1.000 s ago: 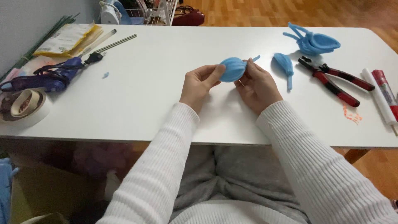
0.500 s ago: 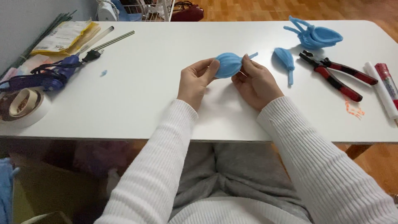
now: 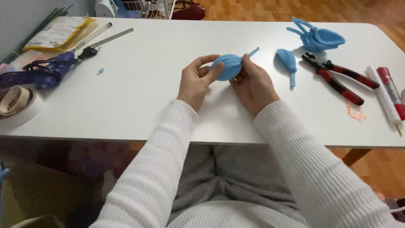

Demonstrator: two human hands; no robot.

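Both my hands hold a blue ribbed petal-shaped piece [image 3: 228,66] just above the white table [image 3: 139,97]. My left hand [image 3: 196,82] grips its left side with thumb and fingers. My right hand [image 3: 253,84] pinches its right side, where a thin blue stem [image 3: 253,52] sticks out. A second blue petal with a stem [image 3: 287,61] lies on the table to the right, apart from my hands.
A cluster of joined blue petals [image 3: 318,39] sits at the back right. Red-handled pliers [image 3: 337,78] and glue sticks [image 3: 386,90] lie at the right. A purple glue gun [image 3: 40,74], tape roll [image 3: 14,101], packet [image 3: 57,31] and thin rods [image 3: 107,39] occupy the left.
Both hands and the blue petal have stayed at about the same spot on the table; my fingers have shifted slightly around the piece.
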